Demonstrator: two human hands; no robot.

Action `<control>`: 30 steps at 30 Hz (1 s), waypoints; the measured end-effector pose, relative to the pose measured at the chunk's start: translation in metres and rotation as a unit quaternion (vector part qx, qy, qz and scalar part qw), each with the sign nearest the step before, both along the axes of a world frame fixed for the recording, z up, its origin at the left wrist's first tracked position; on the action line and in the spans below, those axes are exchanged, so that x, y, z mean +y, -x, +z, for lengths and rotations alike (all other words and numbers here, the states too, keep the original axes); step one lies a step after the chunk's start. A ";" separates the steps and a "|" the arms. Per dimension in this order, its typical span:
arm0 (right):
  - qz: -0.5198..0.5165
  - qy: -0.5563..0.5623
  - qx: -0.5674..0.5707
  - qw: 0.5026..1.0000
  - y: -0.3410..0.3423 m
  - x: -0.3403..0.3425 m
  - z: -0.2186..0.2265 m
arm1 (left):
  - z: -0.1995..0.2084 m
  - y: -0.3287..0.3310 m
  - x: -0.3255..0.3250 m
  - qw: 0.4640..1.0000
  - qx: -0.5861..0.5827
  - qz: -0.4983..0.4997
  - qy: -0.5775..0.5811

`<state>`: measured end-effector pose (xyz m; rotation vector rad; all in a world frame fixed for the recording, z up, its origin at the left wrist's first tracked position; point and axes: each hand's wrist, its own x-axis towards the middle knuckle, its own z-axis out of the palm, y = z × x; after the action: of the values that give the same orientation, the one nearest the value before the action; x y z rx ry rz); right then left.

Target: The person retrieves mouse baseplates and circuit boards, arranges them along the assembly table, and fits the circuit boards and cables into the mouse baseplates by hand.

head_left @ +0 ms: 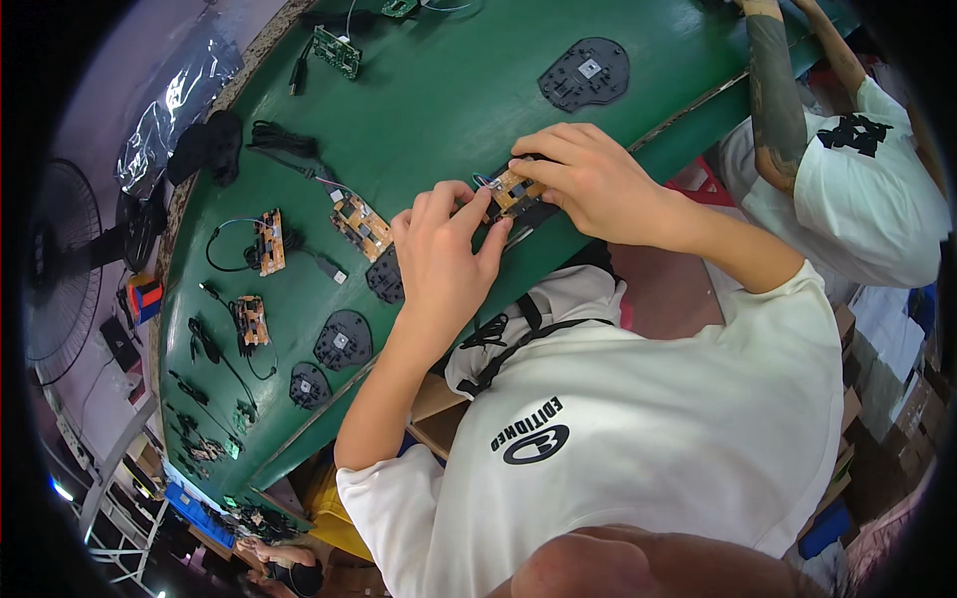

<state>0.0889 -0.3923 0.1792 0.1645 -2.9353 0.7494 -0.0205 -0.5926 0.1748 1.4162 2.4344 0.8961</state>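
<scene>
Between my two hands is a tan circuit board [515, 191] with dark components and thin coloured wires at its upper left. It lies against a black plastic part beneath, mostly hidden by my fingers. My left hand [442, 257] grips its left side with index finger and thumb. From the right, my right hand [598, 187] holds the other end, fingers bent over the top edge. Just left of my left hand lie another tan circuit board [361, 225] with a cable and a black plastic base [385, 278], partly covered by that hand.
A black base [585, 75] lies farther back on the green table [439, 95]. More bases [343, 340] and cabled boards [270, 242] spread along the left. A green board [337, 54] sits at the back. A fan [65, 259] stands beyond the edge; a co-worker [862, 189] is at right.
</scene>
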 end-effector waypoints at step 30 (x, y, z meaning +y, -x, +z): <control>0.010 0.094 -0.009 0.995 0.005 0.017 0.000 | 0.003 0.001 0.001 1.000 0.006 -0.009 0.011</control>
<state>0.0834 -0.3755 0.1793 0.1728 -2.8634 1.0289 -0.0217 -0.5916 0.1781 1.4379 2.4290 0.8568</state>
